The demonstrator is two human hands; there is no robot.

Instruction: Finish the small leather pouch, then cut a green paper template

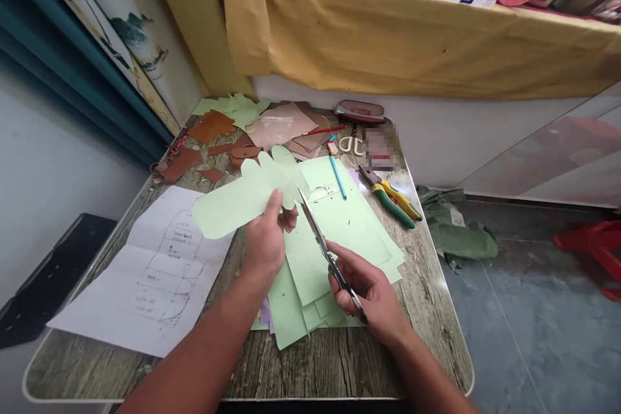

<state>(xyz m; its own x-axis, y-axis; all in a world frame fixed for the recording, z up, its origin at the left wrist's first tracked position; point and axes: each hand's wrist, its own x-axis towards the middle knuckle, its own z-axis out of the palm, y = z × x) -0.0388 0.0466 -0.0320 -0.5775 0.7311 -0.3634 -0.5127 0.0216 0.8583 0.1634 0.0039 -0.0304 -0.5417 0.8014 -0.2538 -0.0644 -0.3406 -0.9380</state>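
My left hand point(268, 233) pinches a green paper cutout point(233, 200) between thumb and fingers, holding it above the table. The cutout has a long rounded body and a scalloped end. In my right hand point(363, 284) is a pair of scissors point(317, 236), its fingers wrapped round the handles. The blades point up and left, with their tips at the cutout's lower right edge; whether they touch it I cannot tell. Below both hands lies a stack of green paper sheets point(320, 272). A white sheet with a drawn pattern point(165, 272) lies at the left.
Pliers with green and yellow handles point(391, 197) lie on the table's right side, near a blue pen point(338, 176). Brown leather scraps point(213, 126) and green paper scraps point(235, 108) lie at the back left. A dark case point(359, 111) sits at the back edge.
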